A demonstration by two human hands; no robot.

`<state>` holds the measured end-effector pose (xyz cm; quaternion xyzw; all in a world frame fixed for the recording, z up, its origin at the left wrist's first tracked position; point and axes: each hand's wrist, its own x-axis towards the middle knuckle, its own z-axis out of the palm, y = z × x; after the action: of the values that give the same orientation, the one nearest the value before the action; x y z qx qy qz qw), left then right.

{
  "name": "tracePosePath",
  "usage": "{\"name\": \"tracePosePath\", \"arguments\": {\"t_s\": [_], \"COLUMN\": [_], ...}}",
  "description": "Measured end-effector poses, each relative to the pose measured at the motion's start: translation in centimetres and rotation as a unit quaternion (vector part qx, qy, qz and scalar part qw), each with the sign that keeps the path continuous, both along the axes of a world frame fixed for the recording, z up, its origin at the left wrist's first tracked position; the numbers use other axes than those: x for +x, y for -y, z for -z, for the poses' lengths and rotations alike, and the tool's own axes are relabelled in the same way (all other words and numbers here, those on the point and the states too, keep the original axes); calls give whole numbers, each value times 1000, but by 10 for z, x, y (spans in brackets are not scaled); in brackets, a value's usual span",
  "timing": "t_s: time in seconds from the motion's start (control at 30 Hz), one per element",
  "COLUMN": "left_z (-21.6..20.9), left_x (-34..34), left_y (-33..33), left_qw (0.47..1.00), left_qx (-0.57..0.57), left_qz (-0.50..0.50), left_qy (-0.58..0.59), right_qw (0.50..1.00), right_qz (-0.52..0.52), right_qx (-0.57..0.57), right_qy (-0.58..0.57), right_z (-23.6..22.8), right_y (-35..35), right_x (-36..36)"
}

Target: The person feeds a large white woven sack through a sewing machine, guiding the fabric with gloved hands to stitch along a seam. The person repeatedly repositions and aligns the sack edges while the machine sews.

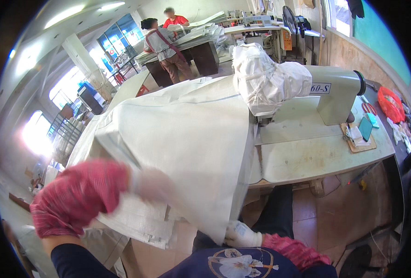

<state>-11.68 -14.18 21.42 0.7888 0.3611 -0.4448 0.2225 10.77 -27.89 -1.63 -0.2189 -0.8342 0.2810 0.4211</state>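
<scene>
A large white woven sack sheet [182, 139] lies across the table and hangs over its near edge, with a thin blue line along its far side. My right hand [243, 235], in a white glove, is closed on the sheet's near corner by my lap. Above the sheet's left part is my left hand [155, 186], smeared by motion, its fingers unclear; a red patterned sleeve covers that forearm. The sheet's right edge runs up to a sewing machine [337, 90] whose head is wrapped in white cloth [261, 78].
On the machine table [302, 157] are a clipboard [359, 144], a phone [365, 129] and red-handled scissors [369, 108]. A red plastic bag [390, 104] lies farther right. Beyond, two people stand at a table stacked with sheets [198, 39]. A black fan [289, 19] stands behind the machine.
</scene>
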Motion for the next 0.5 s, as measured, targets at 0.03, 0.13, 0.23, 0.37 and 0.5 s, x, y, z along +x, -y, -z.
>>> {"name": "tracePosePath", "arguments": {"t_s": [0.03, 0.13, 0.23, 0.37, 0.5], "left_z": [16, 83, 115, 178, 225], "left_x": [22, 109, 125, 76, 65], "left_y": [19, 9, -45, -47, -25], "left_qw": [938, 854, 767, 842, 862], "left_qx": [-70, 101, 170, 199, 260], "left_qz": [112, 297, 388, 303, 224], "left_qy": [321, 415, 482, 399, 372], "right_qw": [999, 990, 991, 972, 872], "right_qz": [-30, -82, -37, 3, 28], "right_qx": [-44, -54, -44, -234, -481], "right_qy": [7, 106, 122, 26, -86], "right_z": [6, 12, 18, 9, -20], "right_y": [6, 21, 42, 68, 70], "right_x": [8, 38, 65, 80, 97]}}
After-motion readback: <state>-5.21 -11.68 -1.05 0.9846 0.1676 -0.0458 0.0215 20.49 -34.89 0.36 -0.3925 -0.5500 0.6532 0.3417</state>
